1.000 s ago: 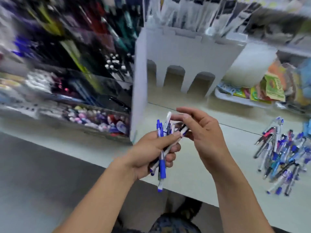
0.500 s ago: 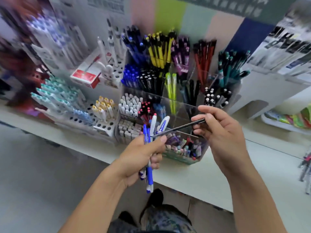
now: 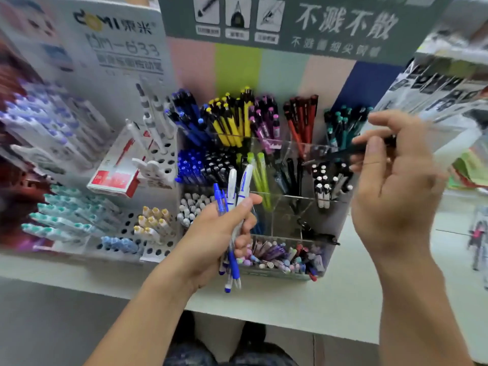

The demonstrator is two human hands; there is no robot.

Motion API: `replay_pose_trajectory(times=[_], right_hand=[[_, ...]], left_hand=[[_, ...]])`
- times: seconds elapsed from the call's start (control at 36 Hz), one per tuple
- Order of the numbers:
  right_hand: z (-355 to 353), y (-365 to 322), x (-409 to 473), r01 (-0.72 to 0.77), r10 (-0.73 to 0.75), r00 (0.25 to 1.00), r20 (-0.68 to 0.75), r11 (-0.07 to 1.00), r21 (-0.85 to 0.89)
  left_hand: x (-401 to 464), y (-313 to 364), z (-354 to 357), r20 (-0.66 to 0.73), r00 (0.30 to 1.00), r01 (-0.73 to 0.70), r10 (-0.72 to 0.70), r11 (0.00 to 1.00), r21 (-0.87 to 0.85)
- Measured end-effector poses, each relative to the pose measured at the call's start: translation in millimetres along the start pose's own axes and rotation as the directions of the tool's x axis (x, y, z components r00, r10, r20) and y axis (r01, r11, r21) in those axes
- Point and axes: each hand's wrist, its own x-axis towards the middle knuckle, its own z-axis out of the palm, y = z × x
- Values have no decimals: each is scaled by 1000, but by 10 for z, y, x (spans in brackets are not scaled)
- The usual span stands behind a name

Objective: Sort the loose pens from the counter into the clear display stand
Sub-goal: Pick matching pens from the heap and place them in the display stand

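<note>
Several blue-and-white pens (image 3: 232, 207) bunched upright in left hand (image 3: 214, 239).

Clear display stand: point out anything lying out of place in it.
In the clear display stand, one black pen lies flat along a front divider while the rest stand upright. Elsewhere, nothing stands out.
</note>
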Motion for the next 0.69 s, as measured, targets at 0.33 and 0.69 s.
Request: replay_pose_trajectory(times=[0.33,0.69], right_hand=[[412,-589,-172,-111,104,993,52,980,164],[1354,-532,-354,-116,150,970,190,977,-178]], left_hand=[[31,303,-430,-24,991,-132,132,991,-18],[-80,417,-946,255,958,169,-127,975,-148]])
